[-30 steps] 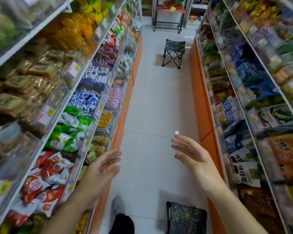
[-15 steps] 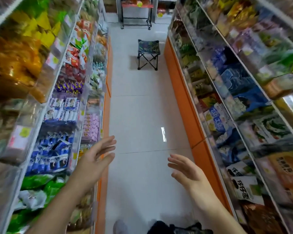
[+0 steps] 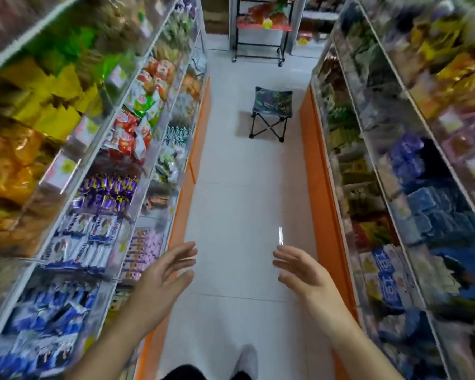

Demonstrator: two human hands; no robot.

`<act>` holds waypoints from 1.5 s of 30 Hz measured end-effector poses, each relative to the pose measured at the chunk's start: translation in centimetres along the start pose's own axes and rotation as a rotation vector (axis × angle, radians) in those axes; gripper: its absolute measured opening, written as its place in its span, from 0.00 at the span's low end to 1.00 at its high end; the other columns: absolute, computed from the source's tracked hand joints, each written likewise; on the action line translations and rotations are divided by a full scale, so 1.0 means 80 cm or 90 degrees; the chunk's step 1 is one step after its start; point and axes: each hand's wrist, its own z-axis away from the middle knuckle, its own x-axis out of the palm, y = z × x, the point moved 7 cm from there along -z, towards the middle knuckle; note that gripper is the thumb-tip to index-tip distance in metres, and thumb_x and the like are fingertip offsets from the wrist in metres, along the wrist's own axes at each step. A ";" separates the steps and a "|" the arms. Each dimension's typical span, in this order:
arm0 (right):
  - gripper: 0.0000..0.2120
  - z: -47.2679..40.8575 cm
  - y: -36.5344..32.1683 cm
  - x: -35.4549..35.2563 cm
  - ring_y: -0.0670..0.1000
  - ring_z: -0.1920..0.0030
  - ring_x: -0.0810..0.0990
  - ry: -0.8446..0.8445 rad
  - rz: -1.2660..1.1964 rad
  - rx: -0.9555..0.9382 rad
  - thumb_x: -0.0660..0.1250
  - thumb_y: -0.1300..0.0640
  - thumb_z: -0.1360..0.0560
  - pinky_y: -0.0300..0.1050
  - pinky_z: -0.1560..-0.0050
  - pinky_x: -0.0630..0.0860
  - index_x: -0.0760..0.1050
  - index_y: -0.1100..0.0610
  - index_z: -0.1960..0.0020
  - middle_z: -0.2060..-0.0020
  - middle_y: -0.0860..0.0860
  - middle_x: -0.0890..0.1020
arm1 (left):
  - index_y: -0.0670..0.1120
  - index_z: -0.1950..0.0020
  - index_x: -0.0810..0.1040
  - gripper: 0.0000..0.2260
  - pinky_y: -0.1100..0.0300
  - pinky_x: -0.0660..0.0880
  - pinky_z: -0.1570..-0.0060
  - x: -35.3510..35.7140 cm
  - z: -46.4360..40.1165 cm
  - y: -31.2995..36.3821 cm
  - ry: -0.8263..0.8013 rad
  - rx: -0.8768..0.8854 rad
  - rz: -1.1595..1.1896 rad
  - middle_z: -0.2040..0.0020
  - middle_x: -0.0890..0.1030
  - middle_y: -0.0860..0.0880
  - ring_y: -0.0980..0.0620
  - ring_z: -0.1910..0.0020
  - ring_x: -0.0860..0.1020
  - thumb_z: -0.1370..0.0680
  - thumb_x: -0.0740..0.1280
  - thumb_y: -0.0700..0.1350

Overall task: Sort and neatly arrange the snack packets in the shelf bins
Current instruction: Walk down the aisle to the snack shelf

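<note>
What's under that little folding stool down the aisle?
Under the folding stool only its crossed black legs and bare white floor show. The floor beyond its fabric seat is hidden.

Glossy plastic packets point(image 3: 121, 138) sit behind clear, shiny bin fronts point(image 3: 66, 171); the tiled floor point(image 3: 244, 209) gleams; the stool point(image 3: 272, 101) has a cloth seat.

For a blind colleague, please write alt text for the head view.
Two empty hands, left hand and right hand, reach forward with open fingers over a white aisle floor, between shelf bins of colourful snack packets. A small folding stool stands further down the aisle.
</note>
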 end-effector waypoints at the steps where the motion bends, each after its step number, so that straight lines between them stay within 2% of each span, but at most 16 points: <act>1: 0.22 -0.031 -0.020 -0.001 0.48 0.34 0.81 -0.011 0.007 -0.015 0.68 0.67 0.19 0.60 0.30 0.76 0.78 0.47 0.31 0.36 0.46 0.84 | 0.49 0.32 0.77 0.22 0.66 0.76 0.40 -0.003 -0.016 0.002 0.007 -0.006 0.008 0.39 0.83 0.56 0.54 0.39 0.82 0.22 0.68 0.29; 3: 0.23 -0.089 -0.058 0.001 0.49 0.34 0.81 -0.026 0.008 -0.041 0.68 0.68 0.19 0.60 0.30 0.75 0.79 0.45 0.32 0.36 0.47 0.84 | 0.49 0.32 0.77 0.22 0.68 0.76 0.42 -0.009 -0.052 0.008 0.011 -0.020 0.018 0.39 0.83 0.56 0.55 0.39 0.81 0.22 0.68 0.29; 6: 0.22 -0.171 -0.107 0.011 0.48 0.34 0.82 -0.030 0.014 -0.068 0.68 0.68 0.19 0.56 0.33 0.78 0.79 0.47 0.32 0.36 0.47 0.84 | 0.49 0.32 0.77 0.22 0.69 0.76 0.44 -0.026 -0.118 0.015 0.012 -0.036 0.029 0.39 0.84 0.56 0.56 0.39 0.81 0.22 0.68 0.29; 9: 0.21 -0.242 -0.144 0.025 0.46 0.35 0.82 -0.022 0.013 -0.076 0.68 0.68 0.19 0.53 0.34 0.79 0.78 0.48 0.31 0.37 0.46 0.84 | 0.50 0.33 0.77 0.22 0.67 0.76 0.43 -0.047 -0.197 0.029 0.006 -0.034 0.038 0.39 0.84 0.55 0.55 0.38 0.81 0.22 0.68 0.29; 15: 0.21 -0.358 -0.186 0.034 0.47 0.34 0.82 0.029 -0.009 -0.041 0.68 0.67 0.19 0.57 0.32 0.77 0.79 0.47 0.32 0.36 0.46 0.84 | 0.50 0.32 0.77 0.21 0.65 0.77 0.40 -0.081 -0.365 0.100 -0.043 -0.022 0.029 0.39 0.83 0.52 0.56 0.38 0.81 0.21 0.68 0.30; 17: 0.21 -0.390 -0.196 0.024 0.47 0.34 0.82 0.048 -0.014 -0.025 0.68 0.68 0.19 0.56 0.31 0.77 0.79 0.47 0.32 0.36 0.46 0.84 | 0.50 0.33 0.77 0.21 0.66 0.77 0.41 -0.083 -0.423 0.130 -0.061 -0.008 0.014 0.38 0.83 0.53 0.55 0.38 0.80 0.21 0.68 0.30; 22: 0.21 -0.474 -0.203 -0.022 0.44 0.34 0.81 0.062 -0.017 0.017 0.68 0.66 0.18 0.51 0.32 0.77 0.78 0.47 0.31 0.36 0.43 0.83 | 0.45 0.30 0.75 0.22 0.67 0.77 0.42 -0.069 -0.559 0.211 -0.075 0.032 0.005 0.37 0.82 0.50 0.56 0.38 0.81 0.21 0.68 0.30; 25: 0.21 -0.543 -0.207 -0.055 0.45 0.34 0.81 0.060 -0.020 0.028 0.68 0.67 0.18 0.49 0.33 0.77 0.78 0.47 0.31 0.36 0.43 0.84 | 0.46 0.30 0.76 0.22 0.65 0.76 0.38 -0.053 -0.641 0.249 -0.064 0.047 0.009 0.37 0.83 0.50 0.56 0.39 0.81 0.21 0.68 0.30; 29: 0.21 -0.656 -0.227 -0.105 0.47 0.36 0.82 0.054 -0.027 0.035 0.68 0.69 0.19 0.55 0.32 0.78 0.79 0.50 0.32 0.38 0.45 0.85 | 0.48 0.30 0.76 0.21 0.65 0.76 0.38 -0.025 -0.739 0.284 -0.049 0.042 0.003 0.37 0.82 0.52 0.56 0.39 0.81 0.20 0.67 0.32; 32: 0.21 -0.740 -0.266 -0.132 0.48 0.36 0.83 0.037 -0.024 0.024 0.67 0.71 0.20 0.60 0.32 0.77 0.79 0.51 0.32 0.38 0.46 0.85 | 0.47 0.30 0.75 0.21 0.66 0.76 0.40 -0.010 -0.800 0.309 -0.025 0.028 0.022 0.37 0.82 0.51 0.56 0.39 0.81 0.20 0.66 0.31; 37: 0.20 -0.881 -0.355 -0.155 0.48 0.37 0.83 0.006 -0.008 -0.013 0.66 0.70 0.18 0.59 0.32 0.78 0.79 0.52 0.33 0.38 0.47 0.85 | 0.51 0.31 0.76 0.22 0.64 0.78 0.41 -0.010 -0.890 0.335 0.020 0.002 0.028 0.38 0.83 0.55 0.57 0.39 0.81 0.20 0.66 0.31; 42: 0.18 -1.013 -0.438 -0.147 0.48 0.36 0.82 -0.013 0.008 -0.059 0.65 0.66 0.17 0.56 0.35 0.80 0.79 0.50 0.32 0.38 0.47 0.84 | 0.53 0.33 0.77 0.21 0.55 0.76 0.38 -0.028 -0.991 0.352 0.025 -0.029 0.036 0.38 0.82 0.60 0.59 0.39 0.81 0.20 0.66 0.32; 45: 0.18 -1.087 -0.474 -0.134 0.47 0.36 0.82 -0.004 0.019 -0.075 0.65 0.67 0.17 0.55 0.35 0.80 0.78 0.50 0.31 0.38 0.46 0.84 | 0.53 0.33 0.77 0.21 0.57 0.76 0.38 -0.046 -1.073 0.361 0.004 -0.026 0.035 0.38 0.82 0.60 0.58 0.39 0.80 0.20 0.66 0.32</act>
